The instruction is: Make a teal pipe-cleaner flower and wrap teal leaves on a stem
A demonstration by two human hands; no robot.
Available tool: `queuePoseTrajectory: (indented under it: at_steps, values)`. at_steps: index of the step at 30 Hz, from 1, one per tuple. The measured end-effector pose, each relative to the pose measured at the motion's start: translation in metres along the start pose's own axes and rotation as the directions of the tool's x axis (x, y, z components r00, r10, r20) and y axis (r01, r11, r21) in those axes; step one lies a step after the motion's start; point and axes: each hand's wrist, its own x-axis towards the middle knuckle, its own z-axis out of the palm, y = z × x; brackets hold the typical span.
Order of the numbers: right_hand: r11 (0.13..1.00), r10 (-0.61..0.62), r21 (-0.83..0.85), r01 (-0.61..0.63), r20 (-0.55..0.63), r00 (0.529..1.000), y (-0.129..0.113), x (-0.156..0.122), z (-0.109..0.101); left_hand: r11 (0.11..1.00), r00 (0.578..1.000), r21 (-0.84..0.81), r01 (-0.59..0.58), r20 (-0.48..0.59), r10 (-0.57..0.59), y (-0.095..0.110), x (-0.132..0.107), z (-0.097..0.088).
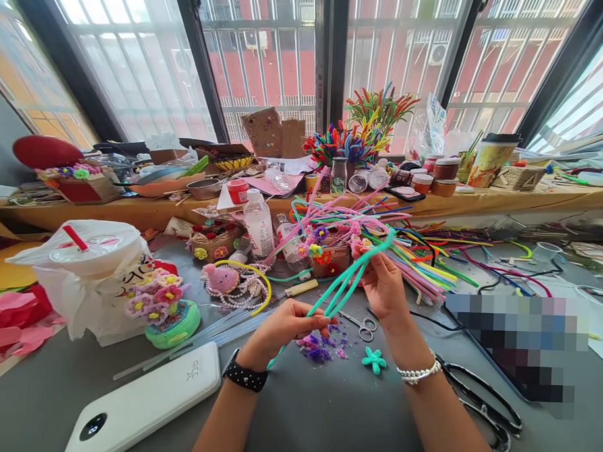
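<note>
My left hand (285, 327) is closed in a pinch on the lower ends of teal pipe cleaners (352, 277), low over the grey table. My right hand (383, 285) is closed round the same teal strands higher up, where they rise toward a tip near the coloured pile. Below the hands lie purple pipe-cleaner scraps (319, 348), a small teal pipe-cleaner flower (374, 360) and little scissors (362, 326). A black watch sits on my left wrist, a beaded bracelet on my right.
A heap of coloured pipe cleaners (419, 256) spreads behind the hands. A white power bank (147, 402) lies front left, beside a bagged drink cup (90, 258) and a flower pot craft (167, 307). Black scissors (483, 407) lie right. Bottles, jars and baskets crowd the sill.
</note>
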Motion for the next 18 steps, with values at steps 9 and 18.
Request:
queuePoseTrajectory:
  at_steps: [9,18]
  values:
    - [0.975,0.205,0.051,-0.218,0.182,0.962,-0.0010,-0.0039,0.0030,0.998,1.000,-0.061,0.006,-0.002,-0.006,0.0006,-0.0023,-0.0038]
    - [0.985,0.153,0.064,-0.158,0.077,0.985,-0.0042,-0.0007,-0.0017,0.998,1.000,-0.068,0.009,0.022,-0.008,-0.0003,-0.0027,-0.0044]
